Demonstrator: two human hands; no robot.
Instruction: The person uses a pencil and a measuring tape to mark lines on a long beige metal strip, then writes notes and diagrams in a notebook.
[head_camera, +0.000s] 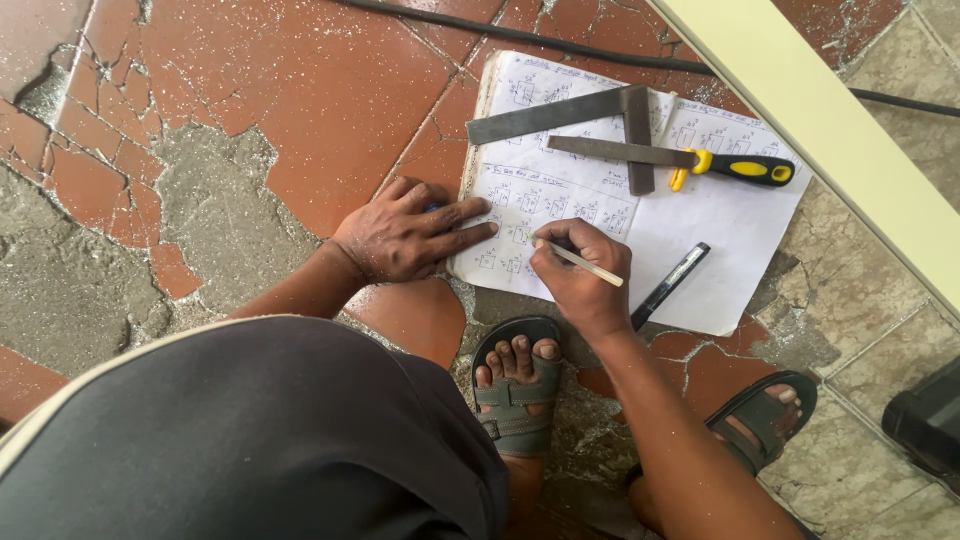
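we see the left hand (405, 238) lying flat and spread at the left edge of an open notebook (700, 225) on the cracked red tile floor (300, 90), its fingers stretched to the right across the page and pressing it down, with the forearm running back toward the dark shirt at the bottom of the view. the right hand (580, 270) is curled over the lower middle of the same page, fingers closed in a pinch on a pale pencil (580, 260) whose tip meets the paper just beside the left fingertips; the wrist is bent and the forearm slopes down to the right. a black pen (672, 283) lies on the page just right of that hand. higher on the notebook rest a metal try square (575, 112) and a tool with a yellow and black handle (745, 168), its flat blade crossing the square. two sandalled feet show below the notebook, and a pale board (850, 140) crosses the upper right corner.
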